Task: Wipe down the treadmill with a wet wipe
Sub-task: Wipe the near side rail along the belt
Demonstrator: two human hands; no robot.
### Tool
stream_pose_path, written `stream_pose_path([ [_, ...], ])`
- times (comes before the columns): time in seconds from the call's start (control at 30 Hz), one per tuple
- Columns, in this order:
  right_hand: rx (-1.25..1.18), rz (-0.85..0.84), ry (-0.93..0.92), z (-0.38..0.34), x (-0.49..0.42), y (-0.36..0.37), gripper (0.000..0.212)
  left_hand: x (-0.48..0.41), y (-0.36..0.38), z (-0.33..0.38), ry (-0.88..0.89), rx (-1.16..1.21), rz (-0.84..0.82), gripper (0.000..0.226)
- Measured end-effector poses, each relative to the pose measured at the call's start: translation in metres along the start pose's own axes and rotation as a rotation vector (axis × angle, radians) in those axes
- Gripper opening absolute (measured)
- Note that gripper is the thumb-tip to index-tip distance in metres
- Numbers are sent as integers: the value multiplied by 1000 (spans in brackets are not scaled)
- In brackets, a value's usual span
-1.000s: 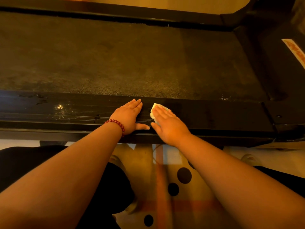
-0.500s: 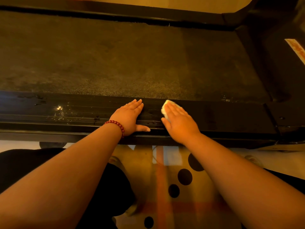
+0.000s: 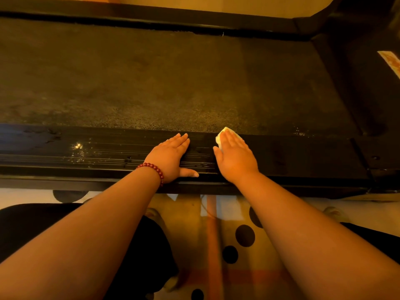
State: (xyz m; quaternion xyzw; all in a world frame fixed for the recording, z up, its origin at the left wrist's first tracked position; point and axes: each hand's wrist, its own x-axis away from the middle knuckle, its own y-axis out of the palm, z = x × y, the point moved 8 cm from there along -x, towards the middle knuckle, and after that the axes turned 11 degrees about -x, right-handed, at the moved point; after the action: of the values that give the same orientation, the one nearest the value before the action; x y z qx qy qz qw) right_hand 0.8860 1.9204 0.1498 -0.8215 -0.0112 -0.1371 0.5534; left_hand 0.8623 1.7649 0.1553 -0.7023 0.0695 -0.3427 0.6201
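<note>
The wet wipe (image 3: 219, 139) lay on the near side rail (image 3: 303, 152) of the treadmill (image 3: 151, 83), pinned under the right hand (image 3: 234, 158), whose fingers were straight and flat. The left hand (image 3: 171, 155) rested flat beside it, holding nothing. The wipe appeared thin, limp and slick. Whole-palm pressure would suit it better than an edge pinch.

The treadmill belt (image 3: 173, 83) shows matt and rough, with a fine grainy weave. The side rail (image 3: 97, 148) gleams: smooth black plastic by the look of it, ribbed with thin grooves and glistening with wet streaks. The wet wipe (image 3: 219, 140) looks pale, soft and cloth-like. The bracelet (image 3: 154, 169) has polished, glossy red beads. The floor mat (image 3: 216, 234) is matt and printed.
</note>
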Motion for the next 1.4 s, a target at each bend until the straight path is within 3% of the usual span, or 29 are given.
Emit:
stream_pose_path([
  [0.2,12,-80,-173,-33,5,14,60,0,-2,0,7,-5,32,106],
  [0.4,-33,34,55,-3,-7,-3,58,-3,0,-4,9,6,42,110],
  [0.57,-12,-84,-231,-42,7,9,57,-2,0,-6,33,-11,83,110],
  [0.77,-50,36,60,-15,5,-1,55,1,-3,-21,47,36,60,110],
  [0.97,-113,-57,-177,-64,8,12,51,7,2,-34,67,39,9,106],
  [1.13,-149,46,116,-28,-2,5,52,7,6,-34,62,0,17,108],
  [1.3,-126,-73,-146,-70,6,21,51,8,4,-32,73,-14,21,107],
  [1.4,-134,-62,-14,-47,-4,11,47,7,4,-32,66,-16,9,108],
])
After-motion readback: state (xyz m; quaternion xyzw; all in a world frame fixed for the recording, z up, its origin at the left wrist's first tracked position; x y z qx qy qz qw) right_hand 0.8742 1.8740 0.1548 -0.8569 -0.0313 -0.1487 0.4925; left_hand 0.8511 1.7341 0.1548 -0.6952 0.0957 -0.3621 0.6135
